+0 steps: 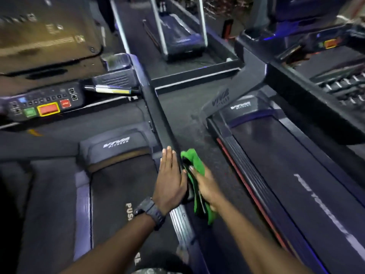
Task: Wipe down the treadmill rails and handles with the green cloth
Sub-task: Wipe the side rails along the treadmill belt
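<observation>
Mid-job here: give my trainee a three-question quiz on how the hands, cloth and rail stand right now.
1. True or false: the left hand lies flat with straight fingers against the black handrail.
2. Which hand holds the green cloth? A left, B right, C both.
3. Fill in: the cloth sits on the ____ side of the rail.

Key: 1 true. 2 B, the right hand. 3 right.
</observation>
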Demonstrator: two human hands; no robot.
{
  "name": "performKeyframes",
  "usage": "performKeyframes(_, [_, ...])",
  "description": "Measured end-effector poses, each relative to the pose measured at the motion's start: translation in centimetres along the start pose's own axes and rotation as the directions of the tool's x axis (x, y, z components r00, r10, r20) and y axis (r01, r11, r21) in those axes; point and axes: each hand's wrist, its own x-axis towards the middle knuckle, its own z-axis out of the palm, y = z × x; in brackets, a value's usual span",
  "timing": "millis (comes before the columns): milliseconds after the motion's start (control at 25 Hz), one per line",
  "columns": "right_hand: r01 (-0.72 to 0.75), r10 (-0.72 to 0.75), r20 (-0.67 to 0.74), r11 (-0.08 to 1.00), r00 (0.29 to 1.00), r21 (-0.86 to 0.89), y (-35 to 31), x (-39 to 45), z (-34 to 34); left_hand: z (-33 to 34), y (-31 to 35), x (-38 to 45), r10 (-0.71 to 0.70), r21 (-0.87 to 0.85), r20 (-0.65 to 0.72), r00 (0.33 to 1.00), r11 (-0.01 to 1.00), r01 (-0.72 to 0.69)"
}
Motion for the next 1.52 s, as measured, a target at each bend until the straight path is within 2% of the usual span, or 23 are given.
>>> performKeyframes(120, [0.058,-0.059,0.056,0.998,0.997,0.005,0.0,5.9,1.0,1.1,1.1,0.4,-0.101,-0.049,-0.061,0.993,0.994,0.098])
performKeyframes(200, [0.067,-0.069,0.049,0.997,0.996,0.044,1.6,3.9,0.7,1.6,2.2,0.7,-0.204,-0.09,-0.102,0.974,0.977,0.195])
performKeyframes(280, [0.165,-0.174,0.058,0.977,0.983,0.133,3.2,0.7,-0.1,2.3,3.0,0.9,-0.254,-0.111,-0.154,0.955,0.965,0.239])
performKeyframes(320, [0.193,-0.208,0.093,0.97,0.974,0.147,3.2,2.2,-0.1,2.4,3.2,0.9,-0.268,-0.115,-0.154,0.951,0.961,0.253])
performKeyframes(400, [0.345,-0.33,0.164,0.936,0.93,-0.073,2.1,6.7,0.8,2.5,3.3,0.8,-0.296,-0.089,-0.164,0.941,0.954,0.285])
performKeyframes(480, [0.217,-0.213,0.1,0.976,0.972,-0.022,2.0,14.1,2.3,2.6,3.4,0.6,-0.337,-0.074,-0.191,0.922,0.942,0.329])
performKeyframes(520, [0.264,-0.264,0.091,0.964,0.96,0.007,2.1,16.6,3.2,2.7,3.6,0.6,-0.352,-0.066,-0.207,0.913,0.936,0.345])
performKeyframes(600, [0.378,-0.387,0.143,0.922,0.911,0.087,5.1,15.9,3.1,2.9,3.8,0.8,-0.336,-0.029,-0.241,0.91,0.94,0.34])
performKeyframes(680, [0.517,-0.567,0.231,0.82,0.791,0.245,10.8,8.7,0.7,3.7,3.9,0.5,-0.321,0.064,-0.269,0.908,0.935,0.349])
performKeyframes(760, [0.589,-0.698,0.207,0.699,0.686,0.405,12.8,3.4,-1.5,3.1,5.3,0.7,-0.368,0.128,-0.258,0.893,0.904,0.409])
performKeyframes(840, [0.588,-0.682,0.244,0.724,0.69,0.359,9.9,5.5,-0.9,3.0,7.2,0.6,-0.414,0.232,-0.312,0.855,0.839,0.492])
performKeyframes(960, [0.523,-0.555,0.248,0.832,0.794,0.187,4.4,14.0,1.9,5.8,9.1,1.2,-0.484,0.446,-0.386,0.785,0.647,0.619])
performKeyframes(1000, [0.487,-0.507,0.25,0.862,0.825,0.142,4.8,13.5,1.8,6.5,9.4,1.4,-0.511,0.441,-0.394,0.764,0.624,0.645])
performKeyframes(1040, [0.472,-0.496,0.282,0.868,0.821,0.154,6.6,11.5,1.1,6.6,9.6,1.7,-0.538,0.387,-0.4,0.742,0.634,0.669])
performKeyframes(1120, [0.507,-0.568,0.373,0.823,0.733,0.257,11.3,5.0,-1.5,6.1,10.3,1.8,-0.562,0.245,-0.437,0.703,0.678,0.694])
performKeyframes(1200, [0.554,-0.633,0.396,0.774,0.666,0.307,11.6,4.3,-2.9,5.8,10.9,1.6,-0.573,0.139,-0.438,0.693,0.718,0.682])
performKeyframes(1240, [0.546,-0.637,0.372,0.771,0.676,0.328,10.3,6.1,-2.4,5.8,11.3,1.5,-0.584,0.093,-0.441,0.681,0.725,0.682])
performKeyframes(1320, [0.523,-0.583,0.354,0.813,0.731,0.257,7.4,8.9,-1.5,5.7,12.0,1.5,-0.609,0.012,-0.461,0.645,0.722,0.691])
performKeyframes(1360, [0.543,-0.588,0.373,0.808,0.718,0.23,7.5,8.8,-1.9,5.7,12.0,1.4,-0.635,-0.038,-0.476,0.608,0.706,0.707])
performKeyframes(1400, [0.613,-0.65,0.383,0.755,0.656,0.233,8.7,8.1,-2.8,5.6,11.7,1.4,-0.658,-0.088,-0.492,0.569,0.688,0.72])
performKeyframes(1480, [0.772,-0.796,0.453,0.56,0.401,0.3,11.6,6.3,-4.9,5.1,10.9,1.2,-0.688,-0.19,-0.532,0.494,0.666,0.722])
performKeyframes(1520, [0.822,-0.832,0.469,0.472,0.297,0.318,11.6,6.7,-5.0,5.0,10.5,1.2,-0.69,-0.241,-0.53,0.492,0.68,0.693])
